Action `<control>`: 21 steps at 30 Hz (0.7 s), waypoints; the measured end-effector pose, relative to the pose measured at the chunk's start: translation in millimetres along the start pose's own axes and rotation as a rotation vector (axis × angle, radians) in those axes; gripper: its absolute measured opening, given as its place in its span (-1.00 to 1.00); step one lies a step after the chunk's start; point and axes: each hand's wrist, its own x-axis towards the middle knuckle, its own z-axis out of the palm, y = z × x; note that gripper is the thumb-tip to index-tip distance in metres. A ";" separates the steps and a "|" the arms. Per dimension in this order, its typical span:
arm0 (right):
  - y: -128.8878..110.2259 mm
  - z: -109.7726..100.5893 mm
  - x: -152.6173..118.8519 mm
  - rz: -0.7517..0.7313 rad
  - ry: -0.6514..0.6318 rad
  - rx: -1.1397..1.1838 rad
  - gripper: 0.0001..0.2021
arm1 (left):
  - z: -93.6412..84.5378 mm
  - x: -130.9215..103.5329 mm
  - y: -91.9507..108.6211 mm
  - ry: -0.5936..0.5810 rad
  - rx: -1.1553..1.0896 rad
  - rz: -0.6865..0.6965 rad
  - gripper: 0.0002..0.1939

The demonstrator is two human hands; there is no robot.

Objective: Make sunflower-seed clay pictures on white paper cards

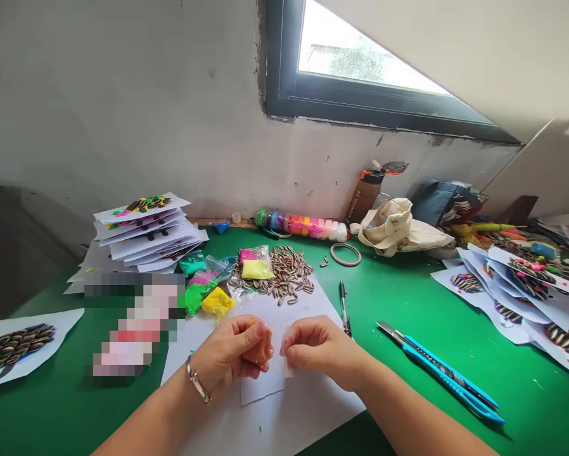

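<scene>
My left hand (234, 348), with a silver bangle at the wrist, is closed around a soft orange lump (262, 349) that looks like modelling clay; the fingers partly cover it. Just to its right, my right hand (320, 348) pinches a thin piece of clear plastic film (288, 366) between thumb and fingers. Both hands hover over white paper (237, 427), where a smaller paper piece (263, 389) lies beneath them. Beyond the hands are a heap of striped sunflower seeds (291, 272) and bagged clay in yellow (218, 304), green (198, 296) and pink.
A blue utility knife (446, 367) with its blade out lies at right, near a pen (345, 307). A tape roll (345, 254), clay tubs (308, 225), a bottle (363, 193) and a cloth bag (398, 228) line the wall. Stacks of seed pictures (146, 237) flank the green table.
</scene>
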 end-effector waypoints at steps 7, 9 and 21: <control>-0.5 -2.2 -3.0 -0.048 -0.123 0.007 -0.77 | -1.8 -1.9 0.3 -0.054 0.008 -0.001 -0.47; -2.5 -2.2 -3.7 -0.069 -0.143 -0.017 -0.76 | -2.6 -1.3 0.1 -0.054 -0.005 -0.004 -0.47; 2.0 3.1 -2.3 0.002 0.053 -0.070 -0.87 | -1.7 -0.2 -2.4 -0.004 -0.004 0.004 -0.45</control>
